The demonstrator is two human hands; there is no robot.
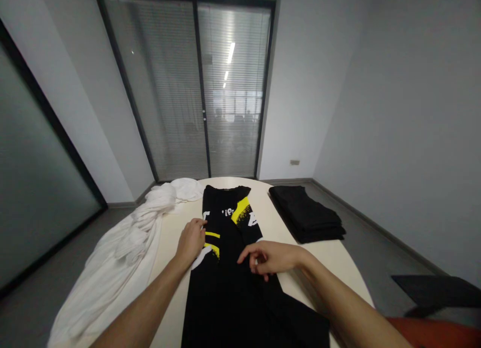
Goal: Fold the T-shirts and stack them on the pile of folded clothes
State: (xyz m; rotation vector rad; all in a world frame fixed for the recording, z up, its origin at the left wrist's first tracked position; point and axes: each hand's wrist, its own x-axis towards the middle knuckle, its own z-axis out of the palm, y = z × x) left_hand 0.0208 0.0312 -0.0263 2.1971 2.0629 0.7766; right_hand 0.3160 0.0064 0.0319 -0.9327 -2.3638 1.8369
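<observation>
A black T-shirt [233, 298] with yellow and white print lies lengthwise on the table, its neckline at the far end and its sides folded inward. My left hand [191, 240] rests at the shirt's left edge, beside the yellow stripes, fingers loosely bent and touching the cloth; its thumb is hidden. Over the middle right of the shirt is my right hand [265, 257], with the index finger stretched out and the others loosely curled, holding nothing. The near end of the shirt runs out of view.
Crumpled white cloth [131, 243] covers the left side of the pale round-ended table [315, 268]. A stack of folded black clothes [304, 213] sits at the right edge. Beyond stands a glass door [203, 87] with blinds; a dark and red chair [436, 328] is at lower right.
</observation>
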